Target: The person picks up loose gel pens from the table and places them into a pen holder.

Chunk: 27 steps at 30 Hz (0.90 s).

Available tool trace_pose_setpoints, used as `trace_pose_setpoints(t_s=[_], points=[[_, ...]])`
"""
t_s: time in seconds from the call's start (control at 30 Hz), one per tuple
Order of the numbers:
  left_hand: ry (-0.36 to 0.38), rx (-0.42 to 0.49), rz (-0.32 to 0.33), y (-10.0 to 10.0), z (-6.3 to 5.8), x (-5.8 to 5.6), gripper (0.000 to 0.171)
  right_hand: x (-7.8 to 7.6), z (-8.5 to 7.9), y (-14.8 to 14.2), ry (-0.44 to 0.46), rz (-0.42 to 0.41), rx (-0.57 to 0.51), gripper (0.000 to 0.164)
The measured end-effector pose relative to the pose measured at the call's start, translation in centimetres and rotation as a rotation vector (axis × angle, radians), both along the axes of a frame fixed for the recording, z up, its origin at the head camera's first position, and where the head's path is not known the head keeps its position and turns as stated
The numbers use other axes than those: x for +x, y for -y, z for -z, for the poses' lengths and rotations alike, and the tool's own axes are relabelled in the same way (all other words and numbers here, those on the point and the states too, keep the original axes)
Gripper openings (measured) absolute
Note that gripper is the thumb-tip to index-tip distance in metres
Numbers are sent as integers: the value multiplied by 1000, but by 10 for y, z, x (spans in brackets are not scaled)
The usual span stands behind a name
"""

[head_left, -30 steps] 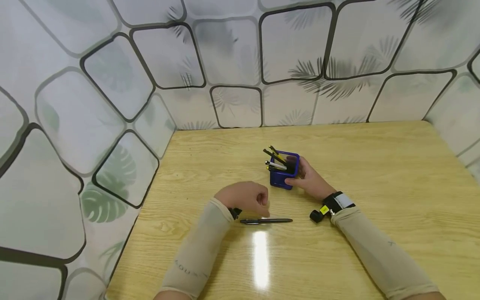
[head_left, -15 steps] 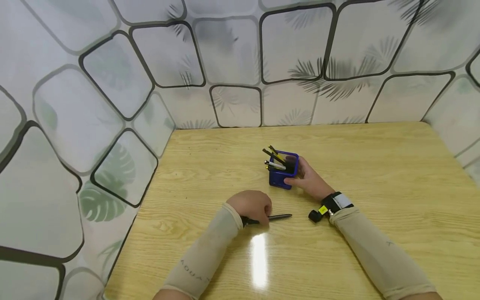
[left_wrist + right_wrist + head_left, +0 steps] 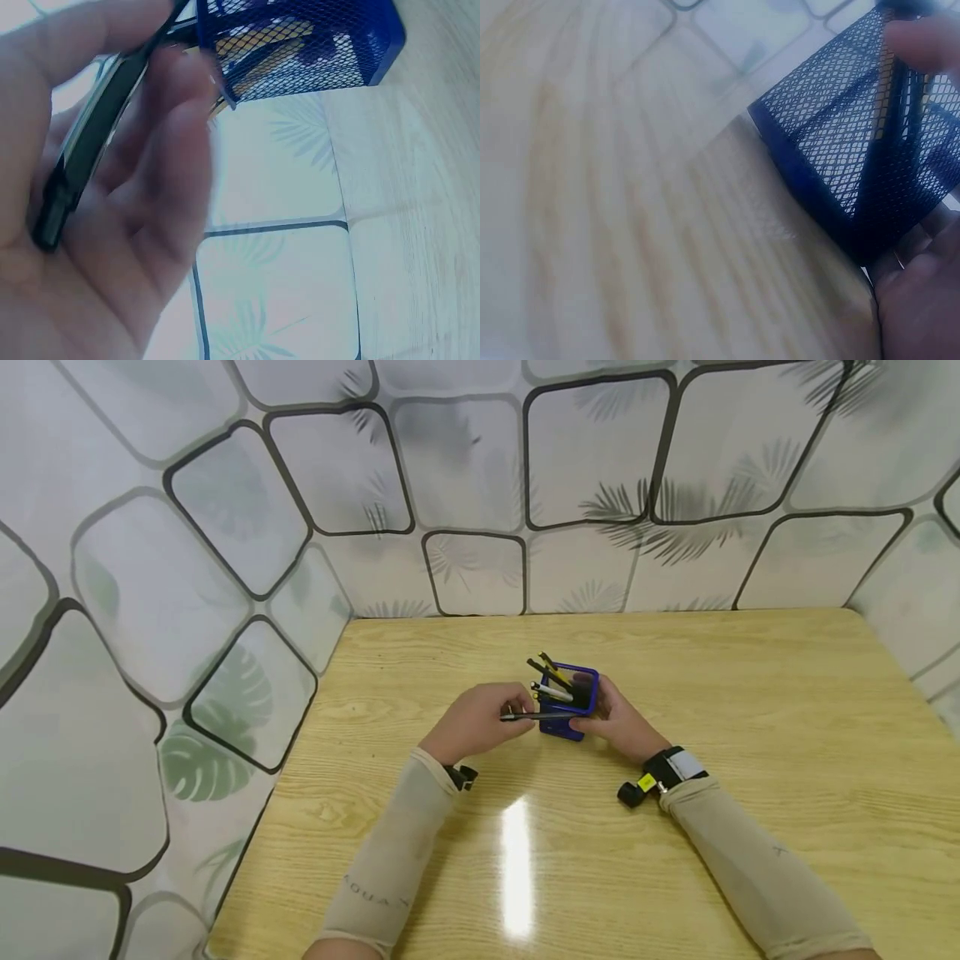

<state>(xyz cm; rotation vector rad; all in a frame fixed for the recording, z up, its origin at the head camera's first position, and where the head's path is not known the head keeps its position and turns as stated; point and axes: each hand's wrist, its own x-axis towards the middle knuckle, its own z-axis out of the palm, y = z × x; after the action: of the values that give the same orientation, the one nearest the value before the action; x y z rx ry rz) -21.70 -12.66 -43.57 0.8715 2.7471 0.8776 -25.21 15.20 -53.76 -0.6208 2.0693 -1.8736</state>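
Observation:
Between thumb and fingers, my left hand (image 3: pixel 483 717) pinches a dark pen (image 3: pixel 536 717), raised off the table with its far end in front of the mesh pen holder's side. In the left wrist view the pen (image 3: pixel 97 124) runs slantwise across the palm. My right hand (image 3: pixel 618 722) grips the blue mesh pen holder (image 3: pixel 561 727) from its right side, thumb at the front. Several pens and pencils (image 3: pixel 551 675) lean leftward out of the holder. Through the mesh (image 3: pixel 832 142), the right wrist view shows a yellow pencil and dark pens inside.
The wooden table (image 3: pixel 712 693) stretches to both sides of the hands. A patterned wall (image 3: pixel 480 485) stands at its back and left edges. A small black camera (image 3: pixel 632 793) sits on the right wrist strap.
The left hand reached down to the pen on the table, took hold of it and lifted it up toward the pen holder. The right hand and the holder have stayed in place.

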Motion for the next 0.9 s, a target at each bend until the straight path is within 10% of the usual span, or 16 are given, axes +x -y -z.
trace_pose_setpoints(t_s=[0.37,0.9], points=[[-144,362,-157,9,-4,-1,11,1,0,0,17,10,17,81],[-349,498,-262,8,-13,2,12,6,-9,7,-74,71,13,80]])
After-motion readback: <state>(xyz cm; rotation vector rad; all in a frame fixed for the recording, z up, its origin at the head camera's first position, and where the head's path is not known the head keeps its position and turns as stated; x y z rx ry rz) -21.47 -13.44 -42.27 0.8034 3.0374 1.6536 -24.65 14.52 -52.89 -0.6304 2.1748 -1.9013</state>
